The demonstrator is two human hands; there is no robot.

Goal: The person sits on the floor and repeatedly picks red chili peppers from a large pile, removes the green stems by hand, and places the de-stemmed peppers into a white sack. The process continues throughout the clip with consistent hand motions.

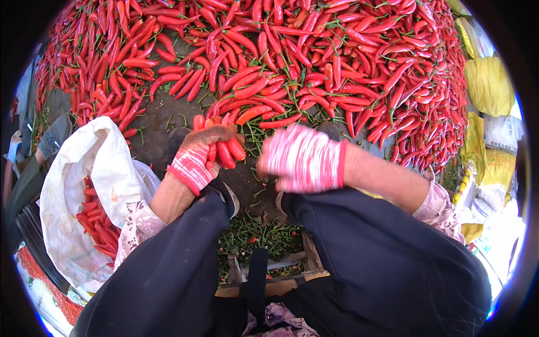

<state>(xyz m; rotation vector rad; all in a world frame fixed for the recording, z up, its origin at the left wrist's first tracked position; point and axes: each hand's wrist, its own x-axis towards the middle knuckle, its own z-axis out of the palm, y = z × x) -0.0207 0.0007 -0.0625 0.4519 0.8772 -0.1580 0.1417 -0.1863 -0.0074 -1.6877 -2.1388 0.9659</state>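
Note:
My left hand [198, 149], in a red-and-white knitted glove with brown-coated fingers, grips several red chili peppers [226, 155]. Their rounded, stemless ends stick out on both sides of the fist. To its right is my right hand [305, 160] in a matching glove, blurred by motion, its fingers curled. Whether anything sits in those fingers cannot be made out. Just beyond both hands spreads a large heap of red chili peppers [358, 54], many with green stems. Loose green stems [252, 137] litter the dark ground between the hands and the heap.
A white woven sack [105, 160] stands gaping by my left leg, with red peppers [99, 229] inside. Below me, cut stems [261, 236] lie around a wooden frame [311, 252]. Yellow and white sacks [490, 86] line the right side. Part of another person [57, 135] shows at far left.

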